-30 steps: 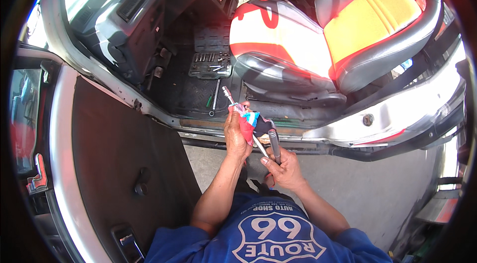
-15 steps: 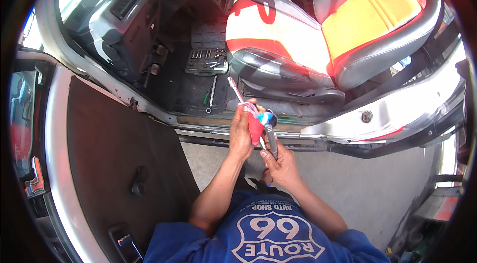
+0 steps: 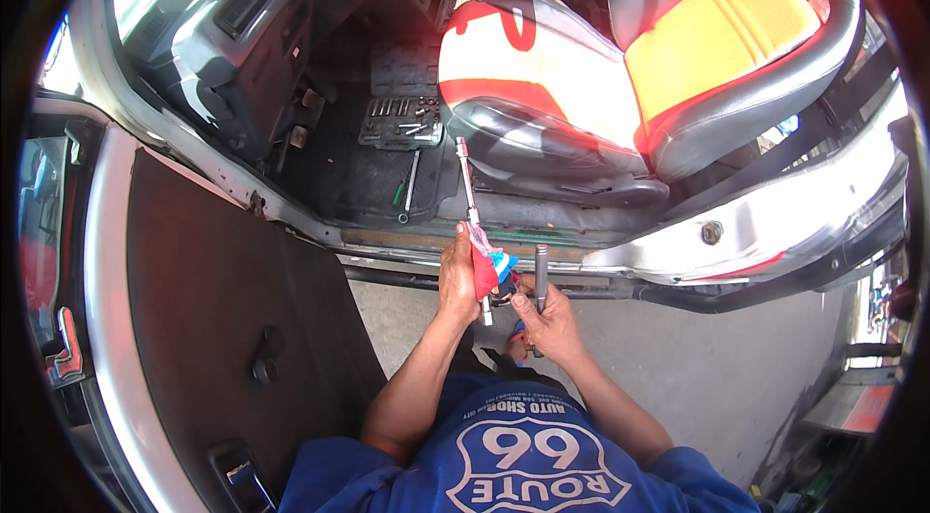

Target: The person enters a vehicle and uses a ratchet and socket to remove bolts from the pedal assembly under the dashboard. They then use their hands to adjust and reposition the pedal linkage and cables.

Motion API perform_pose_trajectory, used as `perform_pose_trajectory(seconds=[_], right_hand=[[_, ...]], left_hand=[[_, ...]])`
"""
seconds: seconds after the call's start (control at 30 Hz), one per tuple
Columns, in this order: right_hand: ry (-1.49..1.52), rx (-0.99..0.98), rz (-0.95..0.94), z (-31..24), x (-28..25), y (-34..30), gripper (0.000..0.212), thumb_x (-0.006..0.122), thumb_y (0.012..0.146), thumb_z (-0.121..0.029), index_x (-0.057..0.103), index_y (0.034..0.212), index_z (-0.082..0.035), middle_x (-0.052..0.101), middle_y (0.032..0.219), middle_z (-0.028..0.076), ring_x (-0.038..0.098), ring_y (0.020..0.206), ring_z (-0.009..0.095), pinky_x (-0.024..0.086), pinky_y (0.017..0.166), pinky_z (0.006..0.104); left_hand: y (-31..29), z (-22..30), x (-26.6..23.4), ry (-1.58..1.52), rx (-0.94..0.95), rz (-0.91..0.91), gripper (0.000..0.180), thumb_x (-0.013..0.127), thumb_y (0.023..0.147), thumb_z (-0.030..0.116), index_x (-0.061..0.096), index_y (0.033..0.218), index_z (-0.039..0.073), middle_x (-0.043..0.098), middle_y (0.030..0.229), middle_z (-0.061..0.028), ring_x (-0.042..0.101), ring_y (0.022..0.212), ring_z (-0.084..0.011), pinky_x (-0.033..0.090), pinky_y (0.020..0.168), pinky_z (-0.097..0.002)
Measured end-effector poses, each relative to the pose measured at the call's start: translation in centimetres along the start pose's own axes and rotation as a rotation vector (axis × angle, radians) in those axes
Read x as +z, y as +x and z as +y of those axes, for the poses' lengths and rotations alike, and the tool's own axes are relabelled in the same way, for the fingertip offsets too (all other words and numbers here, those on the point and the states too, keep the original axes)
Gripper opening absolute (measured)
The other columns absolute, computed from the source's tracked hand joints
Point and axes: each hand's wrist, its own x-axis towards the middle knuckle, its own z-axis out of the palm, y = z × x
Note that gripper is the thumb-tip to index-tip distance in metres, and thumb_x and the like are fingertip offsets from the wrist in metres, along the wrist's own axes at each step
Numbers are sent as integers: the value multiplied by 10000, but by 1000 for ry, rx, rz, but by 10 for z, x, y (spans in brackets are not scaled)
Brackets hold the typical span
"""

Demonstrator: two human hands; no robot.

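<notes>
My left hand [image 3: 458,280] is closed around a multicoloured rag [image 3: 481,273] and a long shiny socket extension bar [image 3: 465,174]. The bar points away from me, and its near end shows below the rag. Just to the right, my right hand [image 3: 552,324] grips a dark grey metal tool handle [image 3: 541,266], held nearly upright; its lower end is mostly hidden by the fingers. The right fingertips are close to the dark end of the rag; whether they touch it I cannot tell.
An open socket case [image 3: 373,137] lies on the vehicle's footwell floor, with a long wrench [image 3: 411,186] and a green-handled tool [image 3: 398,192] nearer me. The driver's seat [image 3: 552,140] stands beyond the door sill [image 3: 465,247]. An open door [image 3: 232,310] flanks my left.
The extension bar and rag have shifted slightly left and toward me, and the bar is more upright. The grey tool has moved right, apart from the rag.
</notes>
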Motion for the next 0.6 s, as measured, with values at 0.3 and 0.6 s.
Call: perform_pose_trajectory(seconds=[0.3,0.6], right_hand=[[337,61,220,7,-12,44,200,596,1073,-212,660,1159,-42,616,862,-19,470,618,24,380,526,213],[-223,38,36,11,25,19,385,492,1094,-208,565,1411,-2,720,1196,197,692,1095,246,532,917,372]], left_hand=[[-20,-37,-2,-28,56,-287,337,529,1088,224,516,1399,93,616,941,-15,605,813,-102,537,753,-271],[-7,-48,-10,438,213,27,530,464,1114,431,653,837,21,596,635,-23,552,578,-115,456,550,-325]])
